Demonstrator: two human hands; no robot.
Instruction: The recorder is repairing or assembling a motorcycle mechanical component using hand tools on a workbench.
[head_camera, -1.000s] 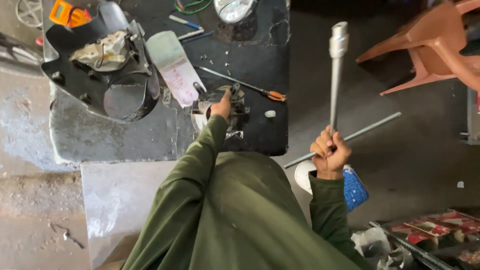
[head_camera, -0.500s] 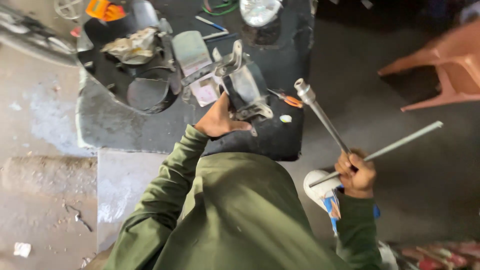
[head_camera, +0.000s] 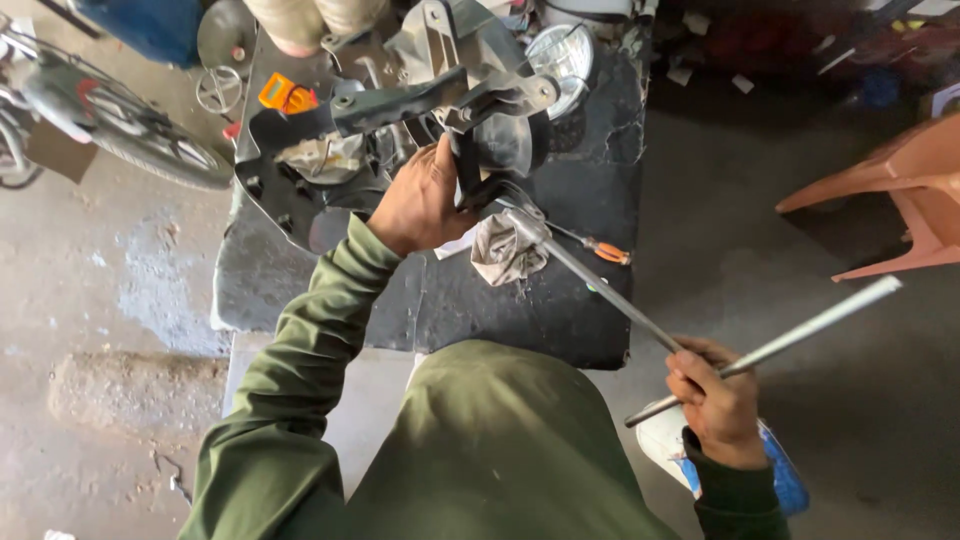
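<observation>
One person in a green sleeve works at one dark table (head_camera: 600, 200). The left hand (head_camera: 420, 200) grips one grey metal bracket (head_camera: 440, 95), now lifted higher than half a second ago. The right hand (head_camera: 715, 400) is closed round one T-handled wrench (head_camera: 600, 285), its socket now against the bracket. One screwdriver (head_camera: 605, 252) and one rag (head_camera: 505, 250) lie beside it.

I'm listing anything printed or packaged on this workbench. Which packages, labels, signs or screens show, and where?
No clear package, label, sign or screen shows.
Nearest candidate: small orange boxy object, upper left of the black bench, too blurred to identify.
</observation>
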